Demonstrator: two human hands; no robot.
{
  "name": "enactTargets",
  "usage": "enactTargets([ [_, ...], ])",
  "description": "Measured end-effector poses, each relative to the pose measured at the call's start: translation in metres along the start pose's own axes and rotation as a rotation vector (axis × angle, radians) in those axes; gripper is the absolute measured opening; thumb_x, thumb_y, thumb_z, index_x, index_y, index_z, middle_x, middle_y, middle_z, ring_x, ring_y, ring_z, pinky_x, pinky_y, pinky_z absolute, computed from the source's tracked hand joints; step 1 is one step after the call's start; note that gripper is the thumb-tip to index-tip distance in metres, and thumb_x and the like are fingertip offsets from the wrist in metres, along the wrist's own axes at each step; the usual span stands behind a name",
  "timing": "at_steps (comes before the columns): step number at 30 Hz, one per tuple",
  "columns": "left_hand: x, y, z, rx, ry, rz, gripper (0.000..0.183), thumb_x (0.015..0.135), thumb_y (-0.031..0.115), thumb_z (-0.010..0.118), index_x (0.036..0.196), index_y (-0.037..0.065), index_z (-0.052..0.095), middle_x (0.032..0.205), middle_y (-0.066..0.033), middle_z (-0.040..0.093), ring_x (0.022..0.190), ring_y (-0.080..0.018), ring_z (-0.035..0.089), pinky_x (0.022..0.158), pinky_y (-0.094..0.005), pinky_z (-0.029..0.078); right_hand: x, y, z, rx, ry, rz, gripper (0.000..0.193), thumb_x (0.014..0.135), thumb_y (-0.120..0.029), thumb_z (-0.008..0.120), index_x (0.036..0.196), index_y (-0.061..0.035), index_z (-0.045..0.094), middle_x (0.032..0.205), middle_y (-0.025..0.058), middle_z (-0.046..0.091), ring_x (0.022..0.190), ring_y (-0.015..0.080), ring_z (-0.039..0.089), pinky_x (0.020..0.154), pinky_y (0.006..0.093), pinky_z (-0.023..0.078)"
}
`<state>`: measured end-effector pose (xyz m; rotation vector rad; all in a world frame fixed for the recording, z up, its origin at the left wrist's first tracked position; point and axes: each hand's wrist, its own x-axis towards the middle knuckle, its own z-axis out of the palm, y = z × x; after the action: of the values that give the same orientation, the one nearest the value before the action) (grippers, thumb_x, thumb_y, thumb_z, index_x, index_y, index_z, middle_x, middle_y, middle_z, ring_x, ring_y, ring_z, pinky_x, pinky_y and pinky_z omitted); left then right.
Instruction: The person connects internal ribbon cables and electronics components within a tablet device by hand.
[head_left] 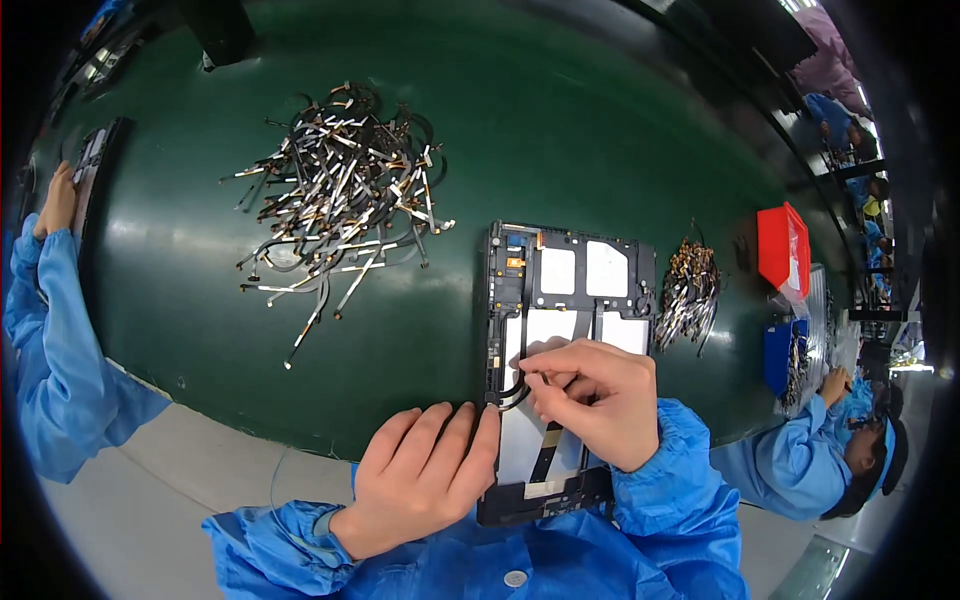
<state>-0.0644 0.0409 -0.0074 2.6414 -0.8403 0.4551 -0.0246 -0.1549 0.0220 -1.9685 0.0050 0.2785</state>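
An opened tablet-like device (618,262), with a black frame and white panels, lies in front of me close to the table's near edge. Over its left middle part, my right hand (600,395) pinches a thin black flat cable (522,378), which curves toward the device's left side. The fingertips hide part of that cable. My left hand (425,475) rests with its fingers stretched out, touching the device's lower left edge. A black ribbon strip (544,462) runs up the lower panel, partly under my right hand.
Left of the device, a large tangled pile of flat cables (340,180) covers part of the green table (590,130). A smaller cable bundle (690,295) sits to its right, before a red bin (782,250) and a blue bin (785,350). Co-workers in blue sleeves (65,300) flank me.
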Motion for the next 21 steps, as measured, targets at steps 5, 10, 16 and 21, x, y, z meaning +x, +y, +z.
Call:
enactTargets([
  [5, -0.003, -0.002, 0.001, 0.048, 0.043, 0.041, 0.026, 0.084, 0.018, 0.056, 0.102, 0.011, 0.074, 0.093, -0.0009, 0.070, 0.088, -0.0148, 0.065, 0.080, -0.0292, 0.049, 0.000, 0.000, 0.000, -0.015, 0.009, 0.017, 0.019, 0.082, 0.003, 0.067, 0.100, 0.0002, 0.072, 0.089, 0.0091, 0.071, 0.071, 0.0104, 0.068, 0.058, 0.0214, 0.057],
  [10, -0.007, -0.001, -0.003, 0.083, 0.050, 0.042, 0.025, 0.085, 0.017, 0.054, 0.098, 0.010, 0.075, 0.088, -0.0010, 0.070, 0.085, -0.0144, 0.065, 0.078, -0.0277, 0.049, 0.002, 0.000, 0.001, -0.033, -0.012, -0.013, 0.020, 0.082, 0.003, 0.067, 0.100, -0.0006, 0.072, 0.089, 0.0087, 0.071, 0.071, 0.0102, 0.067, 0.056, 0.0208, 0.056],
  [16, 0.005, -0.004, -0.005, 0.190, 0.049, 0.156, 0.022, 0.084, 0.013, 0.055, 0.093, 0.009, 0.074, 0.080, -0.0019, 0.068, 0.080, -0.0140, 0.064, 0.076, -0.0258, 0.049, 0.002, -0.001, 0.001, -0.040, -0.005, -0.025, 0.020, 0.081, 0.004, 0.067, 0.100, -0.0014, 0.073, 0.088, 0.0085, 0.071, 0.070, 0.0101, 0.067, 0.055, 0.0205, 0.055],
  [21, 0.009, -0.002, -0.009, 0.245, 0.017, 0.222, 0.019, 0.083, 0.013, 0.057, 0.092, 0.008, 0.073, 0.077, -0.0019, 0.066, 0.077, -0.0139, 0.062, 0.075, -0.0250, 0.049, 0.001, 0.006, 0.000, -0.024, 0.012, -0.052, 0.020, 0.081, 0.004, 0.068, 0.099, -0.0016, 0.073, 0.087, 0.0082, 0.070, 0.069, 0.0097, 0.067, 0.053, 0.0203, 0.054],
])
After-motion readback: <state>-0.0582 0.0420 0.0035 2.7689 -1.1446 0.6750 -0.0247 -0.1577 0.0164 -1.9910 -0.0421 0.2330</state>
